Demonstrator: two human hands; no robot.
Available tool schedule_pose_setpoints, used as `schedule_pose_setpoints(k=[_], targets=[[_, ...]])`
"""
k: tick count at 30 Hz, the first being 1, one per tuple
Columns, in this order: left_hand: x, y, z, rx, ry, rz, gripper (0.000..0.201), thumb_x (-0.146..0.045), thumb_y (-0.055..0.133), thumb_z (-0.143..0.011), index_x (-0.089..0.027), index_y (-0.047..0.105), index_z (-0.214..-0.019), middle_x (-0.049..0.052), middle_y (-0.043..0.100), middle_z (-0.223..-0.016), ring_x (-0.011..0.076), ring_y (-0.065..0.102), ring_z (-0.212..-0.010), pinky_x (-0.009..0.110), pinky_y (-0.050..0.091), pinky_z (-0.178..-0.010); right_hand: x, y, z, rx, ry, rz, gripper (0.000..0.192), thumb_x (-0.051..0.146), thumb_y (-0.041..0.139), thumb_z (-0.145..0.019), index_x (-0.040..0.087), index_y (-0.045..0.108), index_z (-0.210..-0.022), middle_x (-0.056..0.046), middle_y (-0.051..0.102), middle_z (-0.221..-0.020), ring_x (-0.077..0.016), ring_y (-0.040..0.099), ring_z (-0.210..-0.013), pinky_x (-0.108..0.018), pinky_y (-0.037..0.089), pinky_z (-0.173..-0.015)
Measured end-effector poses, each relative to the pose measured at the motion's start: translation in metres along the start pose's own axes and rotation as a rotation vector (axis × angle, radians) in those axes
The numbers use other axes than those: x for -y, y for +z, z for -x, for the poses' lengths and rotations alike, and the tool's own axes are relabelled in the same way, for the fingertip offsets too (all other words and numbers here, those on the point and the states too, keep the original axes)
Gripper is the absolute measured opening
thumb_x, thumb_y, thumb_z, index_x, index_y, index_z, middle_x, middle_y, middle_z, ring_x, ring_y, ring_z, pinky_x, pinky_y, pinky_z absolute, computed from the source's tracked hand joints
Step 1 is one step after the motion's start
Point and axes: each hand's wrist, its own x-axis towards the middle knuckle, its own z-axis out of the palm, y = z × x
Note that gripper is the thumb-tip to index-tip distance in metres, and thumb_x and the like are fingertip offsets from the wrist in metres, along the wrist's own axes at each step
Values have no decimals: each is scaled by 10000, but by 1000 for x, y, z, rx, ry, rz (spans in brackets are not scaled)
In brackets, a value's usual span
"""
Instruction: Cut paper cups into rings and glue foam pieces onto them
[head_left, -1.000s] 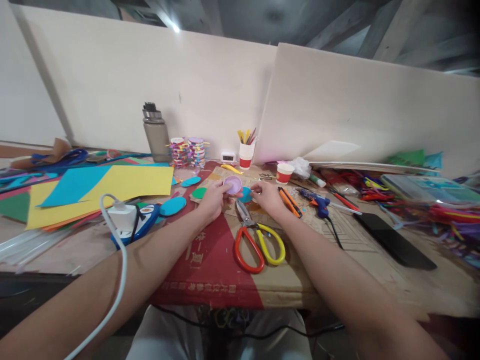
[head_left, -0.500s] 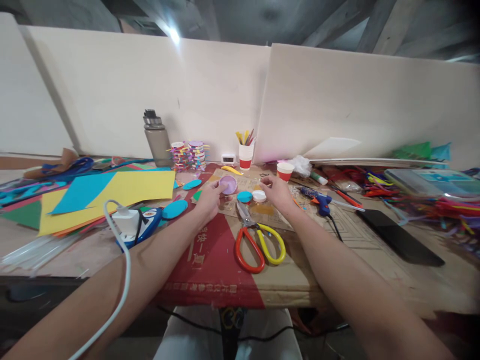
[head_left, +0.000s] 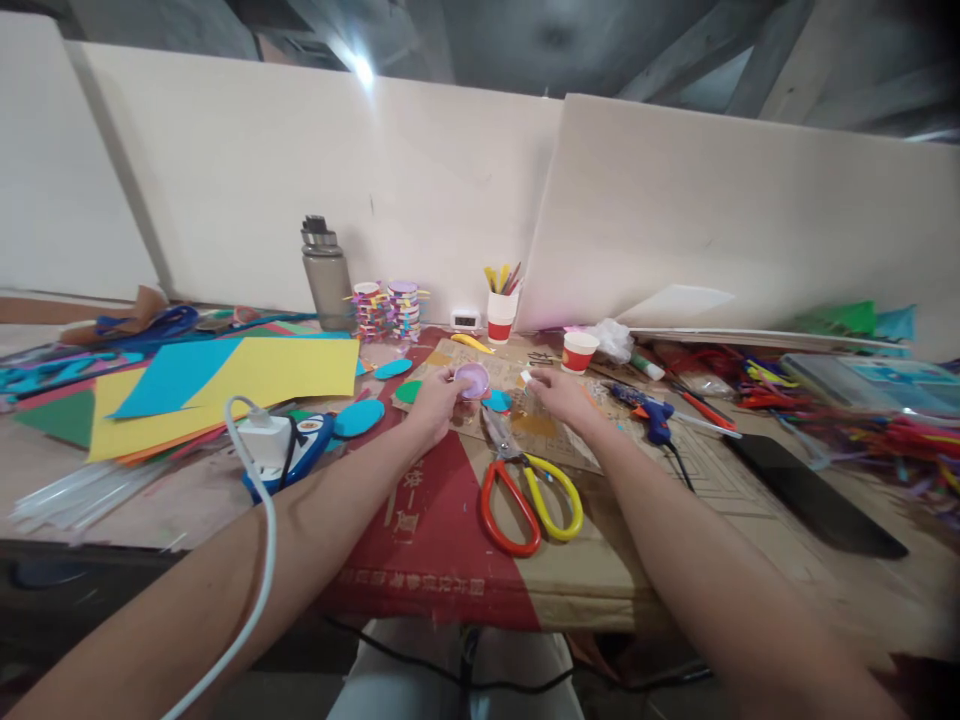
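Note:
Between the thumb and fingers of my left hand (head_left: 439, 405) is a shallow round purple piece (head_left: 473, 381) with a raised rim, its face turned up toward me. My right hand (head_left: 561, 393), a short way to the right, pinches a small white round piece (head_left: 526, 377), seen mostly edge-on. A blue paper disc (head_left: 498, 401) lies on the cardboard between the hands. Just nearer to me rest scissors (head_left: 502, 438) with one red and one yellow handle. A green disc (head_left: 409, 392) is partly tucked behind my left hand.
Two decorated cup stacks (head_left: 404, 312), a bottle (head_left: 327, 280), a small clock (head_left: 465, 320) and a cup of pens (head_left: 501, 318) stand at the back. Rightward are a paper cup (head_left: 580, 353), a blue glue gun (head_left: 657, 420) and a phone (head_left: 814, 492). A white cable (head_left: 271, 540) crosses my left forearm.
My right hand has taken the white round piece up off the cardboard. My left hand still holds the purple piece. The view has shifted slightly.

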Motion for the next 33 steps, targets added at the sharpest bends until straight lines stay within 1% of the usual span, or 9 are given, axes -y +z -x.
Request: schedule_pose_setpoints(k=[3,8,13,16,19,22,25,29,33], targets=[[3,-1,-2,-2,22,-31,176,-160,702,-671,-137,600,-812,12,645,-656,93,577,-480,189,441,-448,-3,3,-2,-28,5,-18,265,220,571,-874,201,718,-1093,-82,738,-1098,-233,675,-1024,-349,483,-917],[9,-4,-5,-11,118,-101,161,-188,687,-675,-137,629,-817,-3,639,-681,70,512,-467,171,384,-418,-5,13,0,12,-71,231,354,209,699,-766,176,707,-1118,-115,706,-1171,-260,644,-1086,-344,461,-952],[11,-6,-7,-43,111,-313,216,-123,628,-676,-175,594,-882,-14,636,-704,99,511,-453,201,379,-406,-4,14,1,30,-68,322,380,289,669,-810,146,700,-1161,-155,670,-1246,-293,606,-1172,-387,421,-1018],[10,-10,-10,-73,200,-428,313,-58,649,-613,-192,587,-888,-6,650,-723,134,573,-566,220,438,-509,-6,14,-2,-26,-75,275,346,274,636,-833,128,707,-1139,-163,674,-1235,-280,596,-1186,-391,402,-1040],[10,-14,-13,-100,281,-590,305,-42,652,-608,-189,596,-869,19,673,-778,174,625,-736,263,488,-690,-8,15,-3,-101,-100,194,270,245,626,-832,131,728,-1055,-147,703,-1170,-259,616,-1138,-383,414,-1021],[9,-16,-14,-109,260,-778,297,-45,614,-659,-175,597,-925,55,699,-932,202,650,-897,301,491,-808,-7,16,-1,-209,-108,46,216,210,614,-811,144,730,-980,-115,726,-1087,-232,645,-1036,-363,462,-942],[9,-16,-14,-99,243,-852,317,-36,580,-687,-164,602,-976,69,701,-1013,203,653,-957,303,491,-847,0,13,-1,-315,-76,-110,194,240,591,-804,150,719,-920,-98,735,-995,-213,656,-900,-348,492,-843],[10,-16,-15,-89,268,-950,334,-43,601,-687,-149,626,-1002,96,691,-1094,223,630,-1033,326,473,-919,17,-1,-11,-361,-99,-197,188,307,587,-801,164,703,-840,-76,729,-883,-205,641,-814,-340,486,-792],[10,-13,-12,-128,263,-1070,353,-135,625,-742,-117,622,-1094,151,650,-1199,279,564,-1163,390,404,-1024,40,-24,-39,-384,-155,-127,198,327,583,-815,171,704,-814,-58,711,-822,-204,621,-795,-337,470,-779]])
